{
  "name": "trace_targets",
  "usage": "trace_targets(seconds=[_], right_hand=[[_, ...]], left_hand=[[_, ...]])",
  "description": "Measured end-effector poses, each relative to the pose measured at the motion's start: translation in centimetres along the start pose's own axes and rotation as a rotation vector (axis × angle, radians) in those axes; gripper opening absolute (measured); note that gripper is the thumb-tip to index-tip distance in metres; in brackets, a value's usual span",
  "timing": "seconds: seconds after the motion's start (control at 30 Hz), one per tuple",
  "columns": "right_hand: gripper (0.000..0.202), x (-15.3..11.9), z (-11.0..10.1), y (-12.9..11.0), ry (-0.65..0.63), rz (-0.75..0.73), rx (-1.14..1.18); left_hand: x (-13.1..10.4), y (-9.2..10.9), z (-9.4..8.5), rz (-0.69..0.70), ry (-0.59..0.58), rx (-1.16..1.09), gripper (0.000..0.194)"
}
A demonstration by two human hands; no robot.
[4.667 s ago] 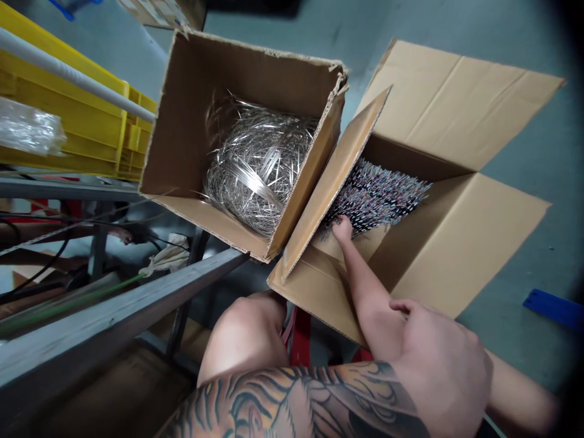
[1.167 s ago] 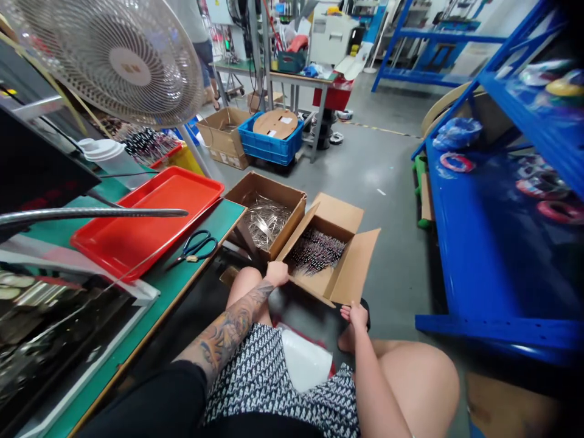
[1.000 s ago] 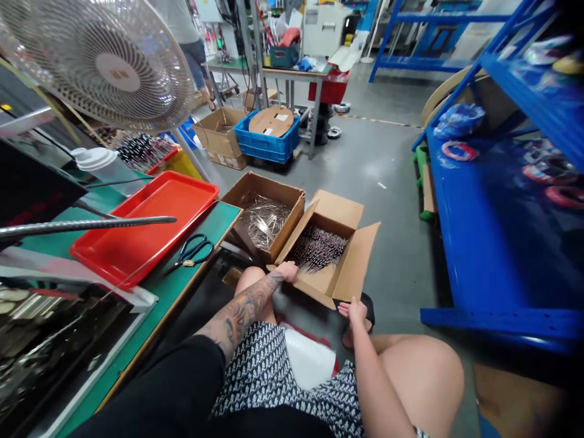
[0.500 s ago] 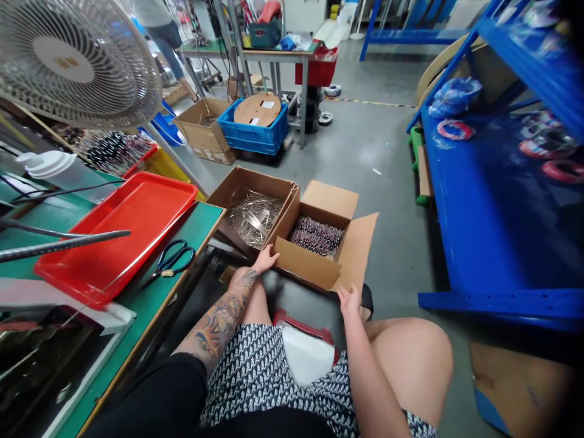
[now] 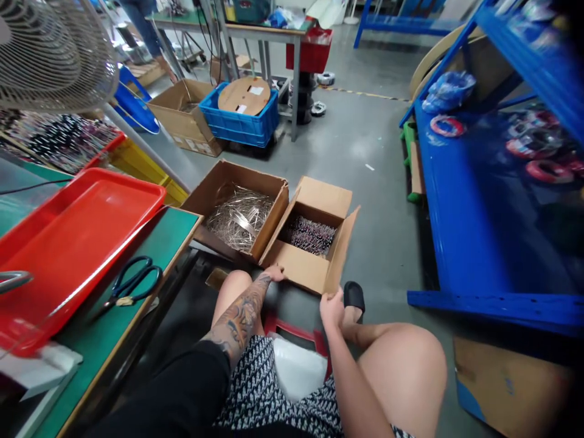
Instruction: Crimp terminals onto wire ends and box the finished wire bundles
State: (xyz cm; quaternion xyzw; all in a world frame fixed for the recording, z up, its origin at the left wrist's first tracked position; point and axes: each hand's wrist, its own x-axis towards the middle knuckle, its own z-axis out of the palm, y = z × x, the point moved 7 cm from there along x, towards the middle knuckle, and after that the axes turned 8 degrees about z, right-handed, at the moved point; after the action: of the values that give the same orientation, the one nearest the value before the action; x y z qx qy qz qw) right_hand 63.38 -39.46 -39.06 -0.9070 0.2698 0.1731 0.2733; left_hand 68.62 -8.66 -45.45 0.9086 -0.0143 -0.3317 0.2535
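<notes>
An open cardboard box [image 5: 303,269] stands on the floor in front of my knees, with many small dark and pinkish pieces with pale tips [image 5: 312,235] packed inside. My left hand [image 5: 276,272] is closed at the near edge of its front flap, the fingertips partly hidden. My right hand [image 5: 332,305] pinches the near corner of the right-hand flap [image 5: 343,249]. The far flap [image 5: 325,196] is folded outward. Against the box's left side stands a larger carton [image 5: 269,228] holding a tangle of thin shiny strips [image 5: 241,213].
At left, a green-topped bench [image 5: 177,228] carries a red tray [image 5: 91,213] and black-handled scissors [image 5: 137,280]. A fan [image 5: 59,55] stands behind it. A blue crate [image 5: 241,125] with a reel sits ahead; a blue rack [image 5: 460,243] is at right. A red stool [image 5: 292,331] is below me.
My view has shifted, so the bench items sit farther left. My left hand has slid right along the box's near edge. My right hand has closed on the right flap, which now leans inward more.
</notes>
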Motion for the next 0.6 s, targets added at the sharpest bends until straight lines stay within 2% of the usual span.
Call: trace_targets(seconds=[0.13, 0.23, 0.3, 0.4, 0.47, 0.6], right_hand=[[0.047, -1.3, 3.4, -2.9, -0.247, -0.155, -0.162], [0.040, -1.3, 5.5, -3.5, -0.401, -0.147, -0.270], [0.038, -1.2, 6.3, -3.8, -0.451, -0.132, -0.324], [0.037, -1.5, 6.7, -4.7, -0.464, -0.148, -0.378], [0.037, -2.0, 6.4, -5.7, -0.440, -0.184, -0.397], [0.040, -3.5, 5.1, -8.9, -0.323, -0.287, -0.375]], left_hand=[[-2.8, 0.6, -1.8, -0.026, 0.158, -0.003, 0.035], [-6.4, 1.2, -3.1, -0.015, 0.340, 0.015, 0.036], [-8.6, 1.1, -3.8, -0.038, 0.468, 0.024, 0.041], [-10.6, 0.3, -4.7, -0.098, 0.594, 0.018, 0.061], [-10.8, -0.1, -4.8, -0.095, 0.592, -0.007, 0.070], [-10.2, -0.8, -4.2, -0.092, 0.536, -0.088, 0.061]])
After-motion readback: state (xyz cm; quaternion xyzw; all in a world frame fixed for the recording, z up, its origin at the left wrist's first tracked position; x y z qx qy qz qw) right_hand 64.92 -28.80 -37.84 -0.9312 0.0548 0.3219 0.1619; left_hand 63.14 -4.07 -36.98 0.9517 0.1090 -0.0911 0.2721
